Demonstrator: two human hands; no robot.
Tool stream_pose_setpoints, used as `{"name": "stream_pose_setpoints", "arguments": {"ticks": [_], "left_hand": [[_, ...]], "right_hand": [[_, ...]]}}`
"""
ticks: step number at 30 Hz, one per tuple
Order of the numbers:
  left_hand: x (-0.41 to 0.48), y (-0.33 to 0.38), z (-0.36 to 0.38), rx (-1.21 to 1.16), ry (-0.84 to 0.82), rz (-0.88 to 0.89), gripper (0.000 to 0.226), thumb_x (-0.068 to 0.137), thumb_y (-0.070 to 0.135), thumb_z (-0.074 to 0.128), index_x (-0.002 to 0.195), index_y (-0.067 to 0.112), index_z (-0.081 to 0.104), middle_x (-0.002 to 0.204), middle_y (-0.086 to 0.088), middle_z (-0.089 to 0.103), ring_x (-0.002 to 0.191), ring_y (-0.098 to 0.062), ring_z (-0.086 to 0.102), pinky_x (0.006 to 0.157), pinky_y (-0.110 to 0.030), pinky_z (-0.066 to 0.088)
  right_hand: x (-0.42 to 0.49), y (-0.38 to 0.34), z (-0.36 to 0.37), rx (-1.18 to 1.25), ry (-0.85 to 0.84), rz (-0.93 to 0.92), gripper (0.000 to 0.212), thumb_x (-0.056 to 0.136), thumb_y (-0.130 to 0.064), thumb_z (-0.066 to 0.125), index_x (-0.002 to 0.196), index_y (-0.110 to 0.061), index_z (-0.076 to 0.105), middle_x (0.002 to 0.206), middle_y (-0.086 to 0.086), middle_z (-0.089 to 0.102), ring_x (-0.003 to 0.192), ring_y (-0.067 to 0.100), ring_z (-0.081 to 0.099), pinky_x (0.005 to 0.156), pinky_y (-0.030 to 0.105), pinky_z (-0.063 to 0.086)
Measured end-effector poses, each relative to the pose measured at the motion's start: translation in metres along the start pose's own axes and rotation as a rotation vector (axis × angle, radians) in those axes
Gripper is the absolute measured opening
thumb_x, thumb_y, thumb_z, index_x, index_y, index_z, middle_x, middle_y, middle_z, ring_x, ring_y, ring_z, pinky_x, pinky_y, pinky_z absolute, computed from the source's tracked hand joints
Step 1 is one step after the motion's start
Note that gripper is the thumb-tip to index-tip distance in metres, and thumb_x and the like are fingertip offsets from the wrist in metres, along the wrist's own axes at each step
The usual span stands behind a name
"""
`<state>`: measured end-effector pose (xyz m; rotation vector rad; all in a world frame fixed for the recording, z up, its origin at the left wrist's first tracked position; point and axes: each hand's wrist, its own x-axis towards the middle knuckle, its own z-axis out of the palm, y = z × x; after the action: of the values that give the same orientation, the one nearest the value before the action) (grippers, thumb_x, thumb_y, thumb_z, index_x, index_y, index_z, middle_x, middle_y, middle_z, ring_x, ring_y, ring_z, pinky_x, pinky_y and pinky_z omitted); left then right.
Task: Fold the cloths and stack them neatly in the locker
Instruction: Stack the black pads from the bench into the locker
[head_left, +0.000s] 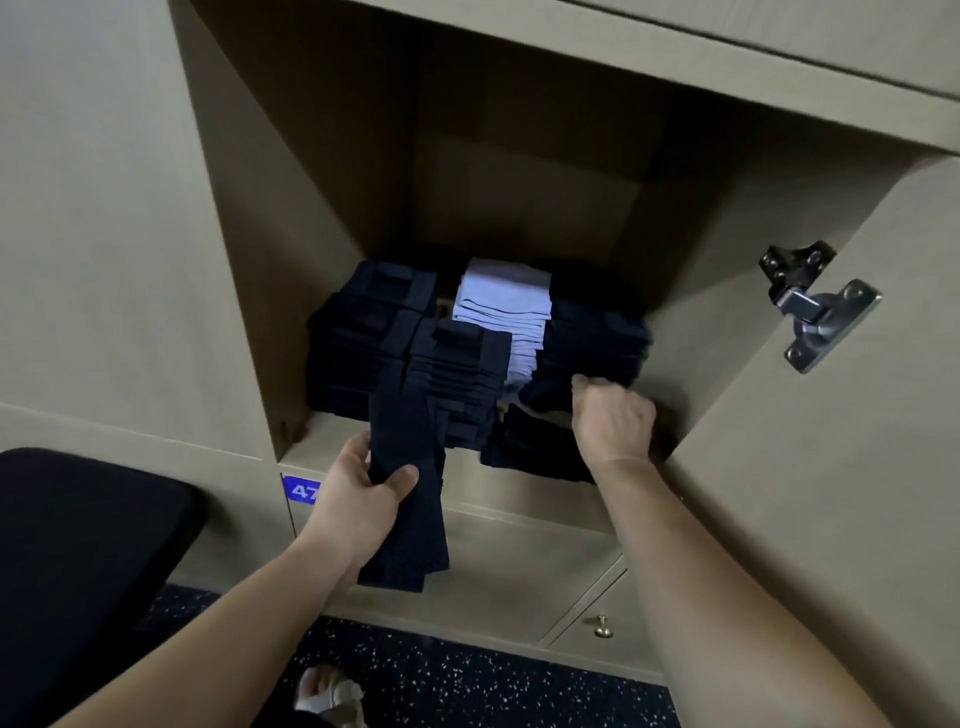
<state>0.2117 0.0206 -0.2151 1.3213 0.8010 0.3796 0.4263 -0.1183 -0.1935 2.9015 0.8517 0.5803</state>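
Note:
The open locker holds stacks of folded cloths: dark navy stacks on the left and front, a light blue stack in the middle, another dark stack on the right. My left hand grips a folded dark cloth that hangs down in front of the locker's lower edge. My right hand reaches into the locker's right front corner, fingers curled into a loose dark cloth lying there.
The locker door stands open on the right, with a metal hinge. A black cushioned seat is at lower left. A blue number label sits under the locker. Below is another door with a brass knob.

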Motion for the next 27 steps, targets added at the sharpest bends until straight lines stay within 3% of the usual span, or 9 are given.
{"name": "stream_pose_setpoints", "arguments": {"ticks": [3, 5, 7, 9, 11, 14, 17, 19, 27], "left_hand": [[0.002, -0.004, 0.0, 0.012, -0.008, -0.017, 0.038, 0.095, 0.011, 0.06, 0.124, 0.033, 0.05, 0.107, 0.0, 0.068, 0.094, -0.022, 0.066, 0.083, -0.044, 0.055], [0.002, -0.007, -0.001, 0.009, -0.009, -0.022, 0.037, 0.095, 0.009, 0.06, 0.123, 0.032, 0.051, 0.105, 0.0, 0.069, 0.093, -0.022, 0.067, 0.078, -0.039, 0.055], [0.0, -0.007, 0.0, 0.006, -0.014, -0.026, 0.036, 0.095, 0.008, 0.059, 0.12, 0.032, 0.051, 0.102, 0.0, 0.069, 0.091, -0.021, 0.067, 0.071, -0.034, 0.053], [-0.002, -0.007, 0.0, 0.012, -0.016, -0.031, 0.036, 0.095, 0.007, 0.059, 0.117, 0.034, 0.051, 0.101, 0.001, 0.069, 0.091, -0.021, 0.067, 0.07, -0.034, 0.052], [-0.004, -0.008, 0.001, 0.023, -0.018, -0.03, 0.035, 0.094, 0.007, 0.059, 0.109, 0.037, 0.052, 0.1, 0.001, 0.069, 0.091, -0.021, 0.067, 0.073, -0.036, 0.053], [-0.006, -0.006, 0.002, 0.037, -0.023, -0.024, 0.035, 0.094, 0.006, 0.059, 0.104, 0.04, 0.052, 0.101, 0.001, 0.069, 0.092, -0.021, 0.066, 0.075, -0.037, 0.053], [-0.009, -0.005, 0.003, 0.029, -0.031, -0.028, 0.033, 0.095, 0.006, 0.058, 0.112, 0.033, 0.053, 0.1, -0.002, 0.069, 0.09, -0.022, 0.067, 0.069, -0.033, 0.052], [-0.01, -0.005, 0.004, 0.024, -0.035, -0.028, 0.032, 0.095, 0.006, 0.058, 0.111, 0.032, 0.053, 0.099, -0.003, 0.07, 0.09, -0.023, 0.067, 0.07, -0.034, 0.053], [-0.012, -0.006, 0.005, 0.015, -0.045, -0.035, 0.033, 0.094, 0.006, 0.06, 0.105, 0.036, 0.056, 0.1, -0.003, 0.071, 0.092, -0.025, 0.068, 0.085, -0.045, 0.055]], "right_hand": [[-0.009, -0.005, 0.016, -0.017, -0.042, -0.011, 0.027, 0.092, -0.008, 0.042, 0.112, -0.013, 0.06, 0.104, 0.005, 0.067, 0.093, 0.029, 0.067, 0.058, 0.024, 0.031], [-0.018, -0.007, 0.024, -0.054, -0.089, -0.022, 0.029, 0.092, -0.009, 0.04, 0.114, -0.015, 0.059, 0.105, 0.003, 0.067, 0.094, 0.027, 0.068, 0.062, 0.026, 0.035], [-0.029, -0.009, 0.03, -0.132, -0.066, -0.03, 0.031, 0.085, -0.009, 0.042, 0.103, -0.018, 0.066, 0.088, 0.0, 0.071, 0.077, 0.022, 0.071, 0.055, 0.023, 0.034], [-0.035, -0.013, 0.034, -0.211, -0.027, -0.04, 0.021, 0.063, -0.015, 0.057, 0.075, -0.022, 0.073, 0.057, -0.003, 0.063, 0.046, 0.016, 0.062, 0.044, 0.018, 0.024], [-0.038, -0.011, 0.044, -0.166, 0.034, -0.102, 0.016, 0.056, -0.016, 0.058, 0.065, -0.019, 0.071, 0.049, -0.003, 0.057, 0.038, 0.017, 0.056, 0.04, 0.014, 0.026], [-0.045, -0.01, 0.054, -0.097, 0.056, -0.125, 0.039, 0.061, -0.011, 0.036, 0.071, -0.013, 0.073, 0.056, 0.0, 0.061, 0.045, 0.019, 0.059, 0.039, 0.017, 0.035], [-0.048, -0.01, 0.059, -0.11, 0.099, -0.125, 0.017, 0.062, -0.01, 0.069, 0.078, -0.012, 0.074, 0.061, 0.003, 0.064, 0.051, 0.022, 0.061, 0.04, 0.021, 0.039], [-0.051, -0.01, 0.062, -0.068, 0.093, -0.133, 0.031, 0.051, -0.014, 0.086, 0.08, -0.01, 0.074, 0.06, 0.004, 0.064, 0.052, 0.023, 0.061, 0.041, 0.022, 0.041], [-0.057, -0.011, 0.068, -0.049, 0.23, -0.157, 0.034, 0.049, -0.017, 0.089, 0.079, -0.01, 0.074, 0.059, 0.004, 0.064, 0.052, 0.022, 0.061, 0.048, 0.023, 0.042]]}}
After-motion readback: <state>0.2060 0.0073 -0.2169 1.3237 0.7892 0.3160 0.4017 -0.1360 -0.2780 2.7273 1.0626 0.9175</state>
